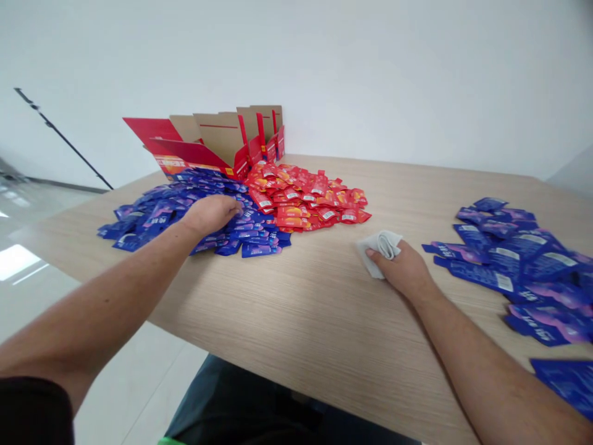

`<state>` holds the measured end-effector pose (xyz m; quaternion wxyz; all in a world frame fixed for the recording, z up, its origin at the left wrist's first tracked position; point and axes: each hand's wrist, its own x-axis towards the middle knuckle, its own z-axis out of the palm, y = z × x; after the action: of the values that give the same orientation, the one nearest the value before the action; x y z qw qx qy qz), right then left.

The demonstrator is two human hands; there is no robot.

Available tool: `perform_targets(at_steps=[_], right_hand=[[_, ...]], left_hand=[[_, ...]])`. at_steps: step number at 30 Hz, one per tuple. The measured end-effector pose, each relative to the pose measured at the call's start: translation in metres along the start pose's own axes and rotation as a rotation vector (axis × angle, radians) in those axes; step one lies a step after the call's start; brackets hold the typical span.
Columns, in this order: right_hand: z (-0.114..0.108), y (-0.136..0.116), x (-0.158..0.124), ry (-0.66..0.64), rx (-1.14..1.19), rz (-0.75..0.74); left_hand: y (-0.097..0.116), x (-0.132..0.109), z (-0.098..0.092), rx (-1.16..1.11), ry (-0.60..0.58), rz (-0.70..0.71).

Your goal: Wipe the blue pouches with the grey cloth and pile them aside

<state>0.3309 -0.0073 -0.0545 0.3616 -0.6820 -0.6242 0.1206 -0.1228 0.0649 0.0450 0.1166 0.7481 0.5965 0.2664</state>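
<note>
My left hand (212,214) rests on the right part of a heap of blue and purple packets (160,210), its fingers curled; what they hold, if anything, is hidden. My right hand (402,267) grips a folded white cloth (380,248) on the wooden table, thumb across its lower edge. Between and beyond the hands lies a pile of red and orange packets (308,196), touching the blue heap's right side.
Open red cardboard boxes (222,139) stand in a row behind the heaps, near the wall. More blue packets (523,259) spread over the table (296,327) at the right, beside my right forearm. A thin black pole (65,139) leans at the far left.
</note>
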Motion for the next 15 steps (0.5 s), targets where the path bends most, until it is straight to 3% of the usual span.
perform_targets(at_steps=[3,6,10,15], right_hand=[[0.000,0.002,0.002,-0.001,-0.019,-0.029],[0.000,0.001,0.003,-0.004,-0.040,-0.029],[-0.001,-0.008,-0.001,-0.071,-0.046,0.013],[0.001,-0.017,-0.002,-0.159,-0.036,-0.033]], left_hand=[[-0.011,-0.003,0.008,0.173,-0.019,0.044],[0.005,-0.011,0.012,0.256,0.091,0.118],[0.054,-0.020,0.023,0.283,0.098,0.220],[0.131,-0.021,0.060,0.164,0.055,0.350]])
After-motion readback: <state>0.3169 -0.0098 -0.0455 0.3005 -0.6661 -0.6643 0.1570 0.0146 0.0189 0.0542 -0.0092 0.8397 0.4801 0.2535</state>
